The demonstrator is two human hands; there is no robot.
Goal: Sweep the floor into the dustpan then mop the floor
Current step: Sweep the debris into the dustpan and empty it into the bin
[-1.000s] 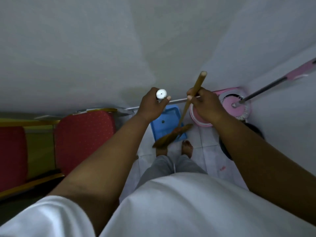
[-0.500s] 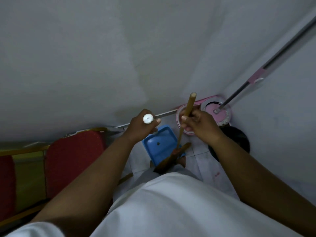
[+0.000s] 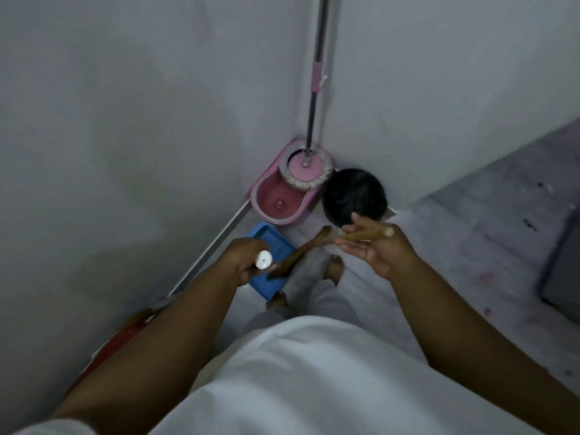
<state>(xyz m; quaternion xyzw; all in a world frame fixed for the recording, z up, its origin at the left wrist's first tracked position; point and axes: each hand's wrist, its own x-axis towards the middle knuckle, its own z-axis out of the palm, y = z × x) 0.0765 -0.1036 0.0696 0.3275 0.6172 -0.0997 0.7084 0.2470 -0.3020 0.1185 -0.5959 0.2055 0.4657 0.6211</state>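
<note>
In the head view, the person stood in a corner of the room, and the pink mop bucket [image 3: 284,196] sat on the floor right in that corner, against both walls. The mop [image 3: 306,169] stood with its round head in the spinner part of the bucket, and its long handle went straight up along the corner.

Just beside the bucket, on its right, was a round black bin [image 3: 354,196]. In front of the bucket, on its left side and near the wall, the blue dustpan [image 3: 271,262] lay on the floor.

The left hand [image 3: 248,262] was clenched around the white handle end [image 3: 263,264] of the dustpan, above the pan. The right hand [image 3: 376,246] was in front of the bin, and its fingers [image 3: 361,222] were loosely curled on the top of the wooden broom [image 3: 314,246] handle, so it grasped the stick but not tightly. The broom went down from this hand toward the dustpan, and its brown head rested at the pan.

The person's bare feet [image 3: 334,266] were on the pale tiles in front of the bucket, next to the dustpan.
</note>
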